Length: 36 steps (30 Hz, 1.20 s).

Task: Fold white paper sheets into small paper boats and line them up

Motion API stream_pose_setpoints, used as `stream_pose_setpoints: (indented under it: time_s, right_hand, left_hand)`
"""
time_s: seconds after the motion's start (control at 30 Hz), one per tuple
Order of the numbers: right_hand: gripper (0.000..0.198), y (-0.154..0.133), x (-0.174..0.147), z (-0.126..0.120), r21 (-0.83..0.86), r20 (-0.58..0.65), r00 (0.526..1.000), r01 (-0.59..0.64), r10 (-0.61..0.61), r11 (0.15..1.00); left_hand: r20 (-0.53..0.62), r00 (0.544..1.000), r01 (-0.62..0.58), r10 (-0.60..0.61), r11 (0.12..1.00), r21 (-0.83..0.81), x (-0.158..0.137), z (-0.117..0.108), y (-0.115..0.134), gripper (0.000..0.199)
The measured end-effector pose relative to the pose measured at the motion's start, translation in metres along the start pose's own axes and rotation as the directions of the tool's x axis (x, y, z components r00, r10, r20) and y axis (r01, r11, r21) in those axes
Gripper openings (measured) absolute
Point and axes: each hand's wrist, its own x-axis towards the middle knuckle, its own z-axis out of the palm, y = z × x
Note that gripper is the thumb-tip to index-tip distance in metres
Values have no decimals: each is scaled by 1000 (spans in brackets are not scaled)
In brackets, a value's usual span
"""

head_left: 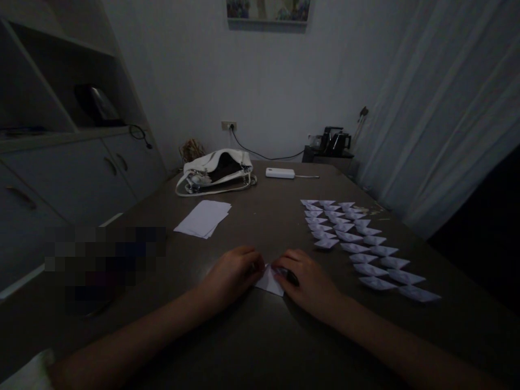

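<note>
Evidently, the left hand [233,275] has thumb and fingertips pinched at the left side of a small folded paper [270,284], and the right hand [307,280] pinches it at the opposite side, though the curled fingers hide the exact grip. The piece sits low over the table [266,222], between the two hands, its broad white lower part showing beneath the fingertips.

It should handle as something nearly weightless: springy at a single layer, stiffer where folds stack up, and likely to crumple or tear if pulled hard. Light fingertip holds near the creased edges would suit it best; squeezing the middle would probably dent it. Smooth paper may also slide a little under dry fingers.

Farther out, loose flat sheets [202,219] lie beyond the left hand, and rows of paper boats [354,248] stand to the right. A white bag [208,162] rests toward the far end.
</note>
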Motion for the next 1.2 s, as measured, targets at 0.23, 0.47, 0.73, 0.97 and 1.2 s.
stream_pose_setpoints:
  time_s: [0.23, 0.47, 0.73, 0.97, 1.2]
  right_hand:
    - [21, 0, 0, -1, 7, -1, 1000, 18, -18, 1000]
    - [22, -1, 0, -1, 8, -3, 999, 34, -34, 999]
    - [21, -1, 0, -2, -11, 6, 999, 37, -37, 999]
    - [24, -1, -1, -2, -27, 4, 999, 53, -53, 998]
    - [23, -2, -1, -2, -42, 11, 998, 54, -54, 998]
  left_hand:
    - [170, 985, 14, 9, 990, -137, 4, -14, -4, 22]
    - [160, 986, -29, 55, 987, -159, 6, -10, -7, 15]
    - [178, 975, -117, 134, 988, -104, 6, -9, -6, 16]
    - [166, 971, -158, 170, 984, -88, 5, -7, -6, 17]
    - [173, 966, -178, 190, 981, -82, 4, -4, -9, 18]
